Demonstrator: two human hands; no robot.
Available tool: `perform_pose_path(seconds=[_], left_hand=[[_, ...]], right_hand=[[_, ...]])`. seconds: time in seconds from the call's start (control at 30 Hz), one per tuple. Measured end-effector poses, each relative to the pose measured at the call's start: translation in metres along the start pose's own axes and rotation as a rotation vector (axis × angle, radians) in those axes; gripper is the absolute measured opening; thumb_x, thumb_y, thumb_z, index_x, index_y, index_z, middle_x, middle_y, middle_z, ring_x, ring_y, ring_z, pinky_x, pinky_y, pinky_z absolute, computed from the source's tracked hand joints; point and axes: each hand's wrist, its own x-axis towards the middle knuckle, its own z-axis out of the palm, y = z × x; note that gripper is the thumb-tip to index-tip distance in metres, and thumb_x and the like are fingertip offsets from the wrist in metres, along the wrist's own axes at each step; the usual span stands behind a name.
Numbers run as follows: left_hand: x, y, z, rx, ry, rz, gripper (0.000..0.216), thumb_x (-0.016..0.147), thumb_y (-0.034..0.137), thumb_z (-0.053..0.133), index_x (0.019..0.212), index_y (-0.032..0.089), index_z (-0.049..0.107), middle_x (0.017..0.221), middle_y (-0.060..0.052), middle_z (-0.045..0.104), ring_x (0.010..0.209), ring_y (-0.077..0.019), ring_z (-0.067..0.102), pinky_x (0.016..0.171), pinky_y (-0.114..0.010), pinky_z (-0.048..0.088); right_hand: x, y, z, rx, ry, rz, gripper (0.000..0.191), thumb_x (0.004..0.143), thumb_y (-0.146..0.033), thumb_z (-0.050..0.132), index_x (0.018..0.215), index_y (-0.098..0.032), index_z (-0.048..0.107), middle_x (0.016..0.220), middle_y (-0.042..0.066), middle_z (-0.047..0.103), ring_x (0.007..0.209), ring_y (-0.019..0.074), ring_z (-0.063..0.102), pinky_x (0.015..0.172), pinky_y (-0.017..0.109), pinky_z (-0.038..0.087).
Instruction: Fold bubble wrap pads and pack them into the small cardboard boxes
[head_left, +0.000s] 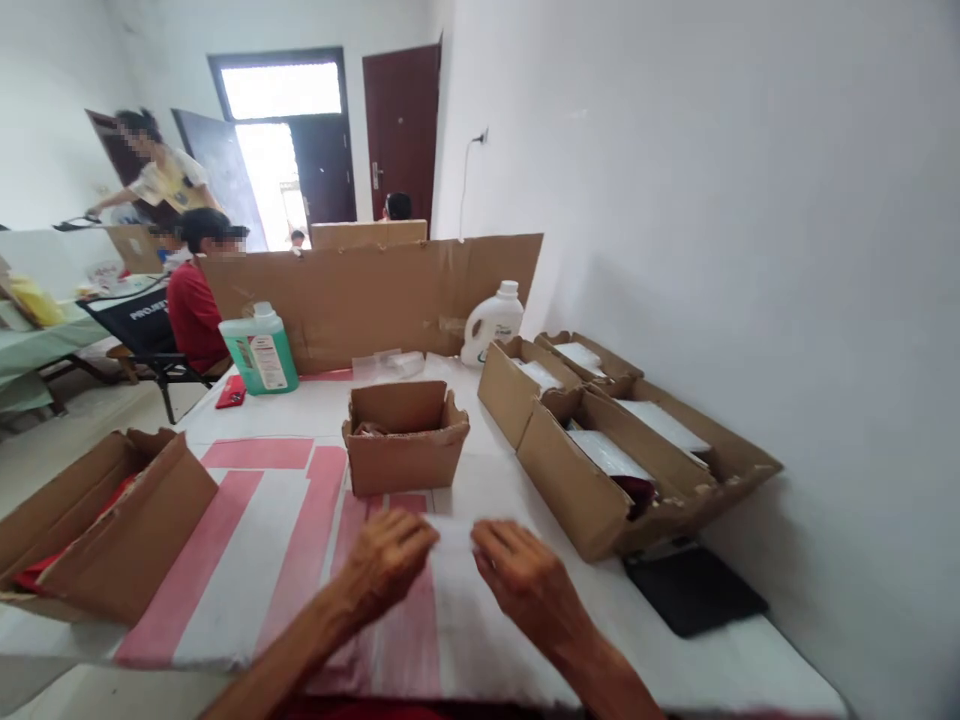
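Observation:
My left hand point(390, 550) and my right hand point(521, 565) are side by side above the near part of the table. The fingers of both are pinched together. Between the fingertips stretches a thin whitish film point(452, 532), blurred and hard to tell from the tablecloth; its exact kind does not show. Just beyond the hands stands a small open cardboard box point(405, 465) with something brownish inside, mostly hidden by the front wall.
A cardboard box point(150, 545) with red items is at left. Boxes point(570, 490) with white packets line the right, beside a black flat object point(696, 588). Behind stand a green-liquid jug point(262, 355), a white jug point(495, 325) and a cardboard screen point(375, 290). People are beyond.

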Motion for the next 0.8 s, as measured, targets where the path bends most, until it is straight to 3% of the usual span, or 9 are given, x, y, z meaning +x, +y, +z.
perform_pose_path(seconds=[0.1, 0.17, 0.23, 0.3, 0.4, 0.53, 0.67, 0.8], left_hand=[[0.049, -0.031, -0.04, 0.039, 0.069, 0.014, 0.025, 0.099, 0.015, 0.046, 0.114, 0.021, 0.065, 0.108, -0.008, 0.07, 0.101, -0.0197, 0.061, 0.086, -0.034, 0.047], [0.081, -0.055, -0.061, 0.143, 0.126, -0.019, 0.025, 0.099, 0.019, 0.046, 0.112, 0.022, 0.068, 0.106, -0.007, 0.068, 0.097, -0.0193, 0.06, 0.086, -0.033, 0.047], [0.106, -0.077, -0.073, 0.222, 0.076, -0.099, 0.024, 0.099, 0.022, 0.047, 0.109, 0.022, 0.069, 0.103, -0.007, 0.066, 0.098, -0.0213, 0.059, 0.087, -0.034, 0.047], [0.122, -0.097, -0.076, 0.249, -0.083, -0.183, 0.025, 0.098, 0.023, 0.046, 0.109, 0.02, 0.068, 0.102, -0.007, 0.065, 0.096, -0.0214, 0.06, 0.086, -0.034, 0.046], [0.134, -0.121, -0.069, 0.22, -0.318, -0.23, 0.022, 0.094, 0.019, 0.047, 0.104, 0.02, 0.066, 0.098, -0.004, 0.065, 0.083, -0.018, 0.06, 0.075, -0.029, 0.044], [0.144, -0.142, -0.057, 0.187, -0.457, -0.208, 0.025, 0.086, 0.009, 0.046, 0.094, 0.02, 0.067, 0.092, -0.005, 0.065, 0.076, -0.0182, 0.059, 0.069, -0.029, 0.041], [0.145, -0.148, -0.048, 0.113, -0.599, -0.211, 0.025, 0.082, 0.01, 0.049, 0.092, 0.02, 0.069, 0.092, -0.007, 0.068, 0.077, -0.0192, 0.061, 0.066, -0.028, 0.038], [0.141, -0.148, -0.045, -0.055, -0.794, -0.194, 0.016, 0.075, 0.019, 0.06, 0.083, 0.024, 0.073, 0.078, -0.001, 0.071, 0.069, -0.0162, 0.062, 0.06, -0.025, 0.036]], right_hand=[[0.072, 0.011, -0.032, -0.121, 0.071, -0.047, 0.025, 0.103, -0.016, 0.044, 0.095, -0.019, 0.067, 0.096, 0.009, 0.069, 0.088, 0.0226, 0.062, 0.078, 0.034, 0.049], [0.116, 0.022, -0.036, -0.177, 0.048, -0.018, 0.028, 0.105, -0.017, 0.041, 0.096, -0.02, 0.068, 0.099, 0.009, 0.068, 0.093, 0.0231, 0.06, 0.082, 0.034, 0.048], [0.15, 0.036, -0.027, -0.153, -0.013, 0.0, 0.031, 0.105, -0.016, 0.039, 0.096, -0.02, 0.068, 0.101, 0.009, 0.067, 0.096, 0.0231, 0.059, 0.083, 0.033, 0.047], [0.174, 0.05, -0.009, -0.095, -0.103, -0.026, 0.026, 0.104, -0.014, 0.044, 0.096, -0.018, 0.068, 0.101, 0.009, 0.066, 0.098, 0.0223, 0.058, 0.083, 0.031, 0.047], [0.196, 0.067, 0.02, -0.008, -0.276, -0.052, 0.016, 0.101, -0.015, 0.053, 0.098, -0.017, 0.069, 0.102, 0.008, 0.066, 0.099, 0.0211, 0.058, 0.082, 0.029, 0.046], [0.211, 0.075, 0.043, 0.088, -0.453, -0.038, 0.018, 0.099, -0.011, 0.055, 0.097, -0.017, 0.072, 0.101, 0.008, 0.068, 0.098, 0.0204, 0.061, 0.081, 0.028, 0.045], [0.218, 0.08, 0.052, 0.17, -0.561, -0.047, 0.019, 0.089, -0.006, 0.063, 0.096, -0.018, 0.075, 0.099, 0.007, 0.071, 0.093, 0.0196, 0.064, 0.076, 0.026, 0.045], [0.216, 0.093, 0.053, 0.36, -0.769, -0.107, 0.008, 0.084, -0.017, 0.074, 0.09, -0.022, 0.079, 0.083, -0.002, 0.075, 0.074, 0.0134, 0.066, 0.065, 0.019, 0.043]])
